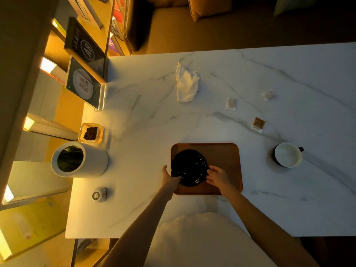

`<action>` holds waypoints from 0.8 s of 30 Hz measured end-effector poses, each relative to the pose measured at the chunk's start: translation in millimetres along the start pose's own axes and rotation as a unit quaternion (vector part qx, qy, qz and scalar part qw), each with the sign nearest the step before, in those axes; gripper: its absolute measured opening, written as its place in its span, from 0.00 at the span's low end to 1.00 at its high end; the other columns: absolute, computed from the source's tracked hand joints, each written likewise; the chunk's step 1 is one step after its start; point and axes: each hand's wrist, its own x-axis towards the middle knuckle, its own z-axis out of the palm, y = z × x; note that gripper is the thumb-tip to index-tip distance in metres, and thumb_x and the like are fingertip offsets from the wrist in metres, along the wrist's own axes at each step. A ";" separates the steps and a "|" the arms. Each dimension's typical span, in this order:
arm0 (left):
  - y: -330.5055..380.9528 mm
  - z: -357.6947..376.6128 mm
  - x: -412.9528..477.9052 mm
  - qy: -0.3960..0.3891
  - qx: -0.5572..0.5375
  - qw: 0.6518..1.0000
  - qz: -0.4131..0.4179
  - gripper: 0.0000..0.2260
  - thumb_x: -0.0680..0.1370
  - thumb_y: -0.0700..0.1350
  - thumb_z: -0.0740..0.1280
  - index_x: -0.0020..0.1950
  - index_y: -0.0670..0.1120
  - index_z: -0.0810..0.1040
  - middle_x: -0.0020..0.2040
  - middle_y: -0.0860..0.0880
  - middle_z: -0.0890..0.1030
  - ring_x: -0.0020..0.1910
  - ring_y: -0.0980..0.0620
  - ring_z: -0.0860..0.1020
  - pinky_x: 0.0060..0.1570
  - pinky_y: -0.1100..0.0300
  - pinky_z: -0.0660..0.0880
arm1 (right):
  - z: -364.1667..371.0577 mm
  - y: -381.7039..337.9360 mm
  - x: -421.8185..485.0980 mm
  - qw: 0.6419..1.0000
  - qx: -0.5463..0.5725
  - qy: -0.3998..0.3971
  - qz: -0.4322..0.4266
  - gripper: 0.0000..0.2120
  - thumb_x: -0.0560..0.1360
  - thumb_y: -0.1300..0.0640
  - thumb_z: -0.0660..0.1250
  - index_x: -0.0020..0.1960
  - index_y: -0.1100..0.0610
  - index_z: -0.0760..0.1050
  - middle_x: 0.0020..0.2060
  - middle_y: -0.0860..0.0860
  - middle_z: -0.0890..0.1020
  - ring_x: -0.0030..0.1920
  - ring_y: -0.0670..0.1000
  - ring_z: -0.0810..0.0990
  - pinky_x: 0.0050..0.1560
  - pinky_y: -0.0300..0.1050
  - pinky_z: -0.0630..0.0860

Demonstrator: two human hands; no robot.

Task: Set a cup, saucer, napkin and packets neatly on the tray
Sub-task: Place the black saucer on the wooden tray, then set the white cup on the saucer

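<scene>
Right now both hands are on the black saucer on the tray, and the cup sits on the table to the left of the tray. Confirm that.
Not quite. The cup stands on the table to the right of the tray, not the left, as the head view shows. The rest holds: the left hand and right hand are both on the black saucer on the tray.

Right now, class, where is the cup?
In the head view the cup stands on the marble table, off the right edge of the tray, with the brown packet just beyond it.
</scene>
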 end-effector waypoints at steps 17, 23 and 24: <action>27.8 -6.6 -27.3 0.048 0.529 0.771 0.351 0.32 0.79 0.61 0.58 0.79 0.53 0.50 0.81 0.43 0.48 0.79 0.40 0.42 0.74 0.37 0.42 | -35.9 12.1 -79.7 0.800 -0.510 0.214 -0.232 0.38 0.74 0.34 0.58 0.77 0.46 0.46 0.78 0.55 0.51 0.77 0.60 0.46 0.74 0.64 0.48; 25.4 40.6 -38.2 0.021 0.561 0.731 0.387 0.35 0.78 0.66 0.54 0.80 0.54 0.47 0.81 0.44 0.46 0.79 0.39 0.41 0.74 0.36 0.37 | -80.9 36.5 -99.5 0.813 -0.493 0.247 -0.185 0.36 0.75 0.33 0.54 0.77 0.44 0.46 0.78 0.54 0.53 0.77 0.59 0.48 0.74 0.63 0.48; 24.9 49.4 -40.5 0.019 0.564 0.727 0.391 0.35 0.78 0.67 0.53 0.80 0.54 0.46 0.81 0.44 0.45 0.79 0.39 0.40 0.73 0.36 0.36 | -92.7 38.9 -99.0 0.818 -0.487 0.249 -0.180 0.36 0.75 0.33 0.55 0.77 0.44 0.46 0.77 0.54 0.55 0.77 0.58 0.49 0.74 0.62 0.49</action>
